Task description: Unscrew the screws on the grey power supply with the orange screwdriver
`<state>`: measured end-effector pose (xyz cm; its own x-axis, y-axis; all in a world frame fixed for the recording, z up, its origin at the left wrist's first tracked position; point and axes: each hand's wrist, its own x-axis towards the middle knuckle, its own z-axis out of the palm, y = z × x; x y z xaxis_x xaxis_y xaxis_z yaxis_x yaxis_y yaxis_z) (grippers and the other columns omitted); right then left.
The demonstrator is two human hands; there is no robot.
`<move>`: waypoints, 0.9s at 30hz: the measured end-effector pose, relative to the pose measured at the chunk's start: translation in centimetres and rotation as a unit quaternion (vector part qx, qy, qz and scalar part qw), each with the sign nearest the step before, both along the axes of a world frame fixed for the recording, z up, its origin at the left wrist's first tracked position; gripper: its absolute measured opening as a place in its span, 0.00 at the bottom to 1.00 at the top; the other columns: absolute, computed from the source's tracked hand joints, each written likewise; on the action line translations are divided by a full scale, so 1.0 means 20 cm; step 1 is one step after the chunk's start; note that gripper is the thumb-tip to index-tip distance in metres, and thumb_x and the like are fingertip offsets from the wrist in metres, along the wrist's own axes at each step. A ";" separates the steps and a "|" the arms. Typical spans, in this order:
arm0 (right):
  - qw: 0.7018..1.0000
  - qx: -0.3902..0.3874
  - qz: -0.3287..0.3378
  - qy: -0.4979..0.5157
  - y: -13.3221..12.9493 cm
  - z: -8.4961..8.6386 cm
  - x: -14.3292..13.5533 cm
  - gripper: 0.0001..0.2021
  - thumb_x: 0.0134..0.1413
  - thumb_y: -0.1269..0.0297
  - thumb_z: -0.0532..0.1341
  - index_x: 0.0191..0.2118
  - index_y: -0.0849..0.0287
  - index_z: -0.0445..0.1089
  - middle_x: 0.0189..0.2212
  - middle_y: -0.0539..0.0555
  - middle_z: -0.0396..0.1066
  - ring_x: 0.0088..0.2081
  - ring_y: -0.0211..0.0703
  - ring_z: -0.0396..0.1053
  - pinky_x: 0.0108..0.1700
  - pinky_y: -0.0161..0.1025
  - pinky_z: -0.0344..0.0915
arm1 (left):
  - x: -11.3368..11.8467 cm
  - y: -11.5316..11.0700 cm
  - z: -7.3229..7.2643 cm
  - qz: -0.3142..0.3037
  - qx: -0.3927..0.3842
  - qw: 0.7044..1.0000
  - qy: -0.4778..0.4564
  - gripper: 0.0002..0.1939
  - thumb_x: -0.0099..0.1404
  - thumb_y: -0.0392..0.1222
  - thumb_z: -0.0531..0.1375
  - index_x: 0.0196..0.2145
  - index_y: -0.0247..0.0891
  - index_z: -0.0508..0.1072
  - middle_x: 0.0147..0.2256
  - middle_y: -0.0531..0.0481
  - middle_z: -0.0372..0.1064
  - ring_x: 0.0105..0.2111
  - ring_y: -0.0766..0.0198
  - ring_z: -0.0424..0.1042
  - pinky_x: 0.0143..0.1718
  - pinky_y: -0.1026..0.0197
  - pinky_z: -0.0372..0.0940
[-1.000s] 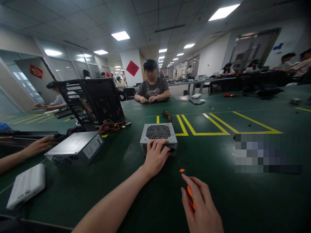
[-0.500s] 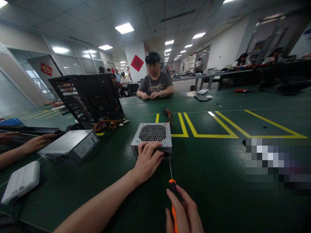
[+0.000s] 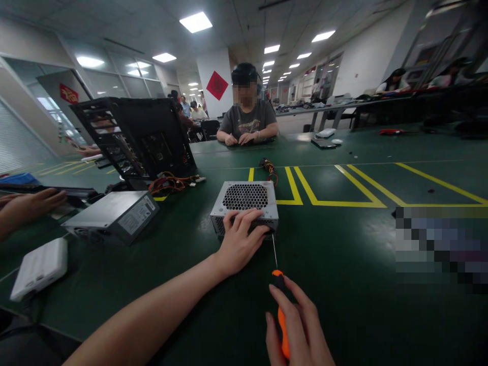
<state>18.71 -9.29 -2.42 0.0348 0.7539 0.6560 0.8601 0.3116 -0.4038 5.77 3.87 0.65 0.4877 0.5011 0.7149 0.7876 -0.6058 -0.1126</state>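
Observation:
A grey metal power supply (image 3: 247, 195) with a honeycomb vent on top sits on the green table in front of me. My left hand (image 3: 239, 245) grips its near edge, fingers curled over the top and covering part of the near face. In my right hand (image 3: 303, 325) is a screwdriver (image 3: 282, 317) with an orange and black handle. Its thin shaft points away from me to the lower right corner of the power supply's near face, beside my left fingertips. Whether the tip sits in a screw is too small to tell. Cables (image 3: 269, 169) lie behind the unit.
Left of me are a second power supply (image 3: 114, 211), a white box-shaped device (image 3: 40, 267) and an open black computer case (image 3: 152, 137) with loose wires. A co-worker's hand (image 3: 32, 206) is at the far left. Opposite sits another person (image 3: 247, 119). Yellow tape (image 3: 331, 205) marks the table.
The camera view has shifted, so the table's things appear slightly higher and further right. Both hands keep their places at the power supply. The co-worker's hand at left has moved.

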 end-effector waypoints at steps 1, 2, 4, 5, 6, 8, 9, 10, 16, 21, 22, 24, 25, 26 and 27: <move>1.000 -0.008 0.002 -0.003 -0.01 0.01 0.01 0.14 0.59 0.66 0.48 0.48 0.58 0.64 0.49 0.61 0.63 0.44 0.46 0.70 0.35 0.38 0.73 | 0.00 0.00 0.00 -0.002 0.000 1.000 0.004 0.08 0.61 0.36 0.56 0.40 0.43 0.69 0.51 0.46 0.62 0.53 0.58 0.58 0.52 0.49 0.47; 1.000 -0.013 0.009 -0.007 -0.01 0.02 0.02 0.15 0.59 0.66 0.48 0.49 0.58 0.63 0.50 0.60 0.63 0.45 0.47 0.69 0.37 0.40 0.73 | 0.00 0.00 0.00 -0.004 0.000 1.000 0.005 0.08 0.62 0.36 0.56 0.40 0.43 0.69 0.51 0.46 0.62 0.53 0.58 0.58 0.52 0.49 0.47; 0.999 -0.017 0.036 -0.022 -0.02 0.04 0.04 0.15 0.58 0.66 0.50 0.50 0.58 0.62 0.50 0.60 0.63 0.46 0.46 0.69 0.38 0.39 0.73 | -0.01 0.01 0.00 -0.010 0.000 1.000 0.007 0.08 0.62 0.36 0.55 0.40 0.42 0.69 0.51 0.45 0.62 0.53 0.57 0.58 0.51 0.49 0.47; 0.999 -0.025 0.034 -0.020 -0.02 0.05 0.05 0.15 0.57 0.67 0.50 0.50 0.58 0.62 0.50 0.60 0.63 0.47 0.46 0.68 0.39 0.39 0.72 | -0.01 0.01 0.00 -0.014 0.000 1.000 0.008 0.08 0.62 0.37 0.55 0.40 0.42 0.69 0.52 0.45 0.62 0.53 0.56 0.59 0.51 0.49 0.47; 0.999 -0.026 0.036 -0.019 -0.03 0.06 0.05 0.15 0.57 0.67 0.51 0.50 0.58 0.62 0.50 0.60 0.63 0.48 0.46 0.67 0.41 0.40 0.72 | -0.02 0.01 0.00 -0.017 0.001 1.000 0.007 0.07 0.62 0.37 0.55 0.39 0.41 0.69 0.52 0.44 0.62 0.53 0.56 0.59 0.50 0.49 0.47; 0.999 -0.029 0.030 -0.011 -0.03 0.07 0.05 0.15 0.56 0.67 0.51 0.50 0.58 0.62 0.50 0.60 0.62 0.49 0.47 0.66 0.43 0.42 0.71 | -0.02 0.01 0.01 -0.024 0.002 1.000 0.009 0.07 0.63 0.36 0.55 0.39 0.40 0.69 0.51 0.44 0.62 0.53 0.56 0.59 0.50 0.49 0.47; 0.999 -0.028 0.030 -0.008 -0.04 0.07 0.05 0.15 0.56 0.68 0.51 0.50 0.59 0.62 0.50 0.60 0.62 0.49 0.47 0.66 0.43 0.42 0.70 | -0.02 0.01 0.01 -0.026 0.002 1.000 0.011 0.07 0.63 0.36 0.54 0.39 0.40 0.69 0.51 0.44 0.63 0.53 0.56 0.59 0.50 0.49 0.47; 0.999 -0.031 0.029 -0.006 -0.04 0.08 0.05 0.15 0.56 0.68 0.51 0.50 0.59 0.62 0.50 0.60 0.62 0.49 0.47 0.66 0.44 0.42 0.70 | -0.03 0.01 0.01 -0.028 0.003 1.000 0.012 0.07 0.63 0.36 0.54 0.39 0.40 0.69 0.51 0.44 0.63 0.52 0.56 0.59 0.50 0.49 0.47; 0.999 -0.039 0.030 0.001 -0.04 0.09 0.03 0.14 0.57 0.68 0.50 0.49 0.59 0.62 0.49 0.60 0.63 0.49 0.46 0.65 0.45 0.44 0.69 | -0.03 0.00 0.01 -0.026 0.010 0.999 0.017 0.07 0.63 0.35 0.53 0.38 0.40 0.69 0.51 0.44 0.63 0.53 0.56 0.59 0.49 0.49 0.47; 0.999 -0.030 0.033 0.001 -0.04 0.10 0.02 0.14 0.57 0.69 0.50 0.48 0.60 0.62 0.48 0.60 0.63 0.49 0.46 0.65 0.45 0.44 0.69 | -0.03 0.00 0.01 -0.027 0.008 1.000 0.012 0.06 0.63 0.35 0.54 0.38 0.38 0.68 0.51 0.43 0.63 0.53 0.56 0.59 0.49 0.49 0.47; 0.999 -0.028 0.033 0.001 -0.04 0.10 0.02 0.14 0.57 0.69 0.50 0.48 0.60 0.62 0.48 0.60 0.63 0.49 0.46 0.65 0.45 0.44 0.69 | -0.03 0.00 0.01 -0.027 0.006 1.000 0.010 0.06 0.63 0.35 0.54 0.38 0.38 0.68 0.51 0.43 0.63 0.53 0.56 0.59 0.49 0.49 0.47; 0.999 -0.029 0.032 0.004 -0.04 0.10 0.02 0.14 0.57 0.69 0.50 0.48 0.60 0.63 0.48 0.60 0.63 0.49 0.46 0.65 0.45 0.45 0.69 | -0.02 0.00 0.01 -0.026 0.003 1.000 0.007 0.06 0.62 0.35 0.54 0.38 0.39 0.68 0.51 0.43 0.63 0.52 0.55 0.59 0.49 0.49 0.47; 0.999 -0.033 0.034 0.006 -0.04 0.10 0.02 0.14 0.57 0.69 0.50 0.48 0.60 0.63 0.48 0.60 0.63 0.49 0.46 0.65 0.45 0.45 0.69 | -0.02 0.00 0.01 -0.025 0.003 1.000 0.007 0.06 0.62 0.35 0.54 0.38 0.39 0.68 0.51 0.43 0.63 0.52 0.55 0.59 0.49 0.49 0.47; 0.999 -0.038 0.036 0.007 -0.04 0.10 0.02 0.14 0.56 0.69 0.50 0.48 0.59 0.63 0.48 0.60 0.63 0.49 0.46 0.65 0.45 0.45 0.68 | -0.02 0.00 0.01 -0.023 0.003 1.000 0.007 0.07 0.62 0.35 0.54 0.38 0.39 0.68 0.51 0.44 0.63 0.52 0.55 0.59 0.49 0.49 0.47; 0.998 -0.040 0.037 0.010 -0.04 0.10 0.02 0.14 0.56 0.69 0.50 0.48 0.59 0.63 0.49 0.60 0.63 0.49 0.46 0.65 0.45 0.45 0.68 | -0.02 0.01 0.00 -0.021 0.004 1.000 0.008 0.07 0.62 0.35 0.54 0.38 0.40 0.68 0.51 0.43 0.63 0.53 0.55 0.59 0.49 0.49 0.47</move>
